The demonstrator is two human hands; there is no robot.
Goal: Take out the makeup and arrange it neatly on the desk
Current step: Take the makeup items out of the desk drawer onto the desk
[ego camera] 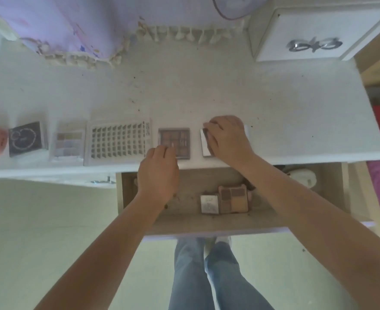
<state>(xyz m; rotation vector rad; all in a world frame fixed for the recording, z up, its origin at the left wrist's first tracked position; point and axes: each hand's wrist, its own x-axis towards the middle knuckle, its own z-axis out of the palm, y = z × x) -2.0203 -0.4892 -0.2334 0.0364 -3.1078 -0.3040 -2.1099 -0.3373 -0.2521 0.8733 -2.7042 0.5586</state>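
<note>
Handling: the silver compact [206, 143] looks light, stiff and slick, with a fragile hinged lid; best taken by its side edges.
Right hand [228, 136]: fingers curled over the compact, pinching it on the counter [274, 104] at 3 o'clock of the brown palette [174, 142].
Left hand [159, 173]: fingers curled at the palette's 7 o'clock corner; whether they actually grip it is unclear.
Still in drawer [184, 222]: a pink palette [235, 199] and a small white box [209, 204], at 6 o'clock of the hands.

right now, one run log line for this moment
left hand touches square brown eyeshadow palette | right hand holds white flat case on white desk | open wooden drawer holds more
</note>
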